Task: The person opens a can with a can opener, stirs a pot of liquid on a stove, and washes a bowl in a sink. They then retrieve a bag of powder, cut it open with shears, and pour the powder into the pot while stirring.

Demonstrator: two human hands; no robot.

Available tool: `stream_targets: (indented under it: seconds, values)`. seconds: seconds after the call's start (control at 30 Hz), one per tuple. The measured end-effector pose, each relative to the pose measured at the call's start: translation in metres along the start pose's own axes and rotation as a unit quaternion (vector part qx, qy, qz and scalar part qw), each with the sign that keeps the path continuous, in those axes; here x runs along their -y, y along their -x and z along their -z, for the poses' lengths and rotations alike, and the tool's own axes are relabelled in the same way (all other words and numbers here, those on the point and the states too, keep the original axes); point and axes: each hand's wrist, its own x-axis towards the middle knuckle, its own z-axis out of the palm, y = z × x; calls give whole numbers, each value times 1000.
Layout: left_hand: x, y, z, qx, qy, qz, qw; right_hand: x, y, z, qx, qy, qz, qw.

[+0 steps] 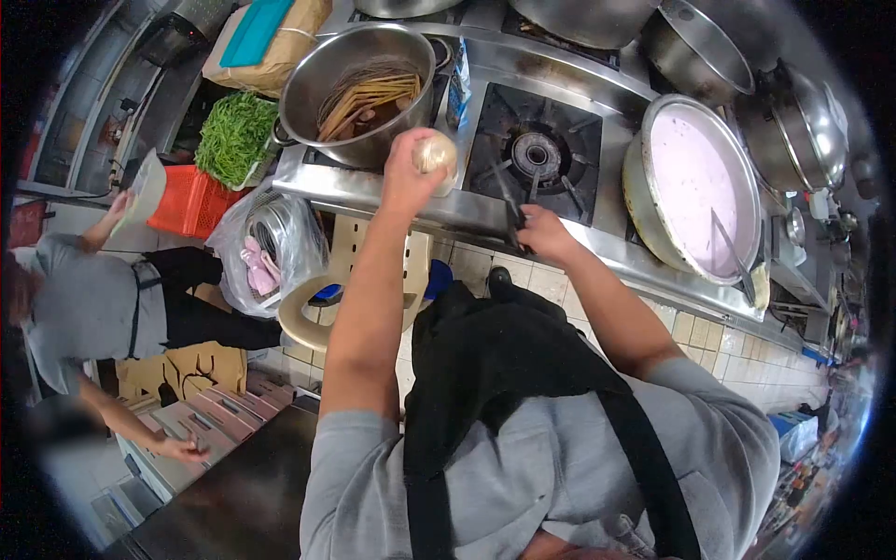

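My left hand [408, 177] is wrapped round a pale, shiny onion [434, 154] at the front edge of the stove, just below a big steel pot [359, 42]. Inside that pot, brown stalks [373, 98] that look like lemongrass lie in dark contents. My right hand [549, 231] grips a knife [509, 191], its dark blade pointing up and away over the stove edge, slightly blurred. Between the hands and the back wall sits a bare gas burner [537, 154]. The knife and the onion are apart.
At right stands a wide pot of pinkish-white liquid [691, 177] with a ladle handle [733, 252] leaning out. To the left are chopped greens [235, 140], a red basket [191, 201], a plastic-lined container [271, 247] and a beige chair [308, 317]. A co-worker [98, 289] stands at far left.
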Motion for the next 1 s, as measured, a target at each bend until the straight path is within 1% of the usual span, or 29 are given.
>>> stream_targets:
  seconds: [0.03,0.07,0.1,0.13,0.2,0.23,0.27,0.33,0.37,0.4,0.47,0.5,0.57,0.6,0.67,0.7,0.73,0.8,0.83,0.93,1.0]
  values:
    - [3,-8,-4,4,-26,1,1000,7,12,8,1,-2,1,1000]
    - [4,-14,-7,10,-51,1,999,17,25,16,-24,-5,-11,1000]
    - [-5,-17,-5,16,-79,-17,997,19,33,22,-47,-9,-25,999]
    - [-7,-17,-2,20,-82,-15,996,9,31,26,-46,-14,-26,999]
    - [-10,-17,5,-5,-175,-91,980,-8,20,31,-129,59,83,986]
    - [-26,-15,8,-32,-220,-103,969,4,23,34,-114,49,84,989]
    - [-32,-12,11,-29,-226,-101,968,17,28,37,-109,44,83,990]
    - [-37,-8,19,-42,-153,-21,987,62,45,43,-103,120,48,986]
    - [-35,-7,22,-62,-199,-47,977,70,45,46,-86,110,38,989]
    - [-38,-8,24,-63,-203,-44,976,78,45,48,-82,109,39,990]
    - [-46,-11,29,0,-193,-12,981,92,45,49,-81,178,80,977]
    - [-51,-13,29,-2,-196,-10,981,96,41,50,-68,189,91,975]
    - [-58,-19,28,77,-242,-54,966,109,41,51,-52,189,93,976]
    - [-56,-23,28,76,-243,-52,966,114,40,51,-38,191,94,976]
    - [-52,-31,31,86,-224,-64,969,115,35,49,-46,206,109,971]
    - [-57,-35,31,87,-204,-21,975,115,32,47,-55,219,123,966]
    - [-56,-38,33,86,-205,-20,975,117,29,46,-54,219,124,966]
    - [-55,-45,37,95,-210,-29,973,122,26,46,-69,265,162,948]
    - [-55,-47,37,110,-222,-12,969,127,25,46,-67,275,176,943]
    - [-57,-52,39,126,-225,-33,966,145,23,48,-52,312,184,931]
    - [-57,-55,43,127,-227,-19,965,147,18,50,-55,323,187,926]
